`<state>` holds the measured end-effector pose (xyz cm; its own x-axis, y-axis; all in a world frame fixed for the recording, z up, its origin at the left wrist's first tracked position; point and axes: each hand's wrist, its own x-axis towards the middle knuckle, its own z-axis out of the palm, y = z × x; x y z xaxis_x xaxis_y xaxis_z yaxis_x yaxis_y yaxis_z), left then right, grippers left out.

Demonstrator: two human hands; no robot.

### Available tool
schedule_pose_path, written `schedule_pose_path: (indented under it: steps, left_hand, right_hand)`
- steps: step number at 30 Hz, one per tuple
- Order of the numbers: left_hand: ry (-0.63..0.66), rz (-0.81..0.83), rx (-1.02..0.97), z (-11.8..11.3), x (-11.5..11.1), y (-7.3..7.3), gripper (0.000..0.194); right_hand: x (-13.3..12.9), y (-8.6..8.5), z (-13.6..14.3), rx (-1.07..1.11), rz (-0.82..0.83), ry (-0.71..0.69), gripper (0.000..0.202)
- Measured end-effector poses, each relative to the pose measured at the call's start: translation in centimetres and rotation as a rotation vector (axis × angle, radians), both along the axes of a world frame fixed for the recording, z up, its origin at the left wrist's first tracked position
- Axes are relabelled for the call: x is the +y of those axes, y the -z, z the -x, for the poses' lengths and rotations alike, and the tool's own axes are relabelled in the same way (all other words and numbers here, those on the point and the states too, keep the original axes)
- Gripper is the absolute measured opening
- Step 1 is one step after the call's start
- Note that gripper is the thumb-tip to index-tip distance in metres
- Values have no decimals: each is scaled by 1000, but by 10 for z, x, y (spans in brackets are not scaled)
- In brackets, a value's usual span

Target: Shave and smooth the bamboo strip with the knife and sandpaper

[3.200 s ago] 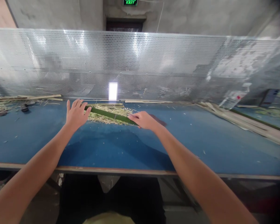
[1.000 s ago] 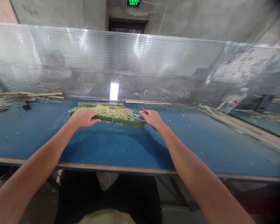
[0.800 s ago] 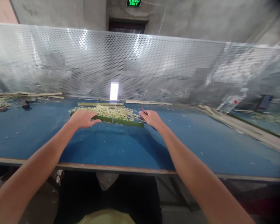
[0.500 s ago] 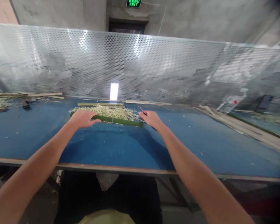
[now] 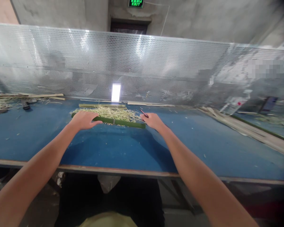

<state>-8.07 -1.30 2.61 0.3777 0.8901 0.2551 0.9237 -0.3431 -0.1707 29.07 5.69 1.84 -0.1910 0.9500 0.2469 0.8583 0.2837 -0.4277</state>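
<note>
A green bamboo length with a pale joint band lies crosswise on the blue worktable. My left hand is closed over its left part, thumb along the near side. Just past the bamboo's right end, my right hand is closed around a slim dark tool; its tip points up and left, and its exact kind is too small to make out. Thin pale shavings are heaped right behind the bamboo, some reaching the right fingertips.
Flat strips lie behind the shavings. A perforated metal screen borders the table's far side. More strips and shavings lie at far left. Long pale strips, a clear plastic container and a phone-like slab are at right.
My right hand and its tool have shifted very slightly left. The left hand and the bamboo look the same.
</note>
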Motion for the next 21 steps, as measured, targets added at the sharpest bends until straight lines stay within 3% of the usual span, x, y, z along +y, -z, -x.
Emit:
schedule_pose_path:
  steps: [8,15,21]
  left_hand:
    - [-26,-3,-67,-2,-2,-2,60]
    - [-59,-30,-113,2,-3,-6,64]
    - [-86,-68,-128,7,1,-8,69]
  right_hand:
    - [-9,-5,9,178,191,-172,57]
    - [-31,-17,19,333,416,-302,40]
    - [-28,-21,8,374,371,-243,33]
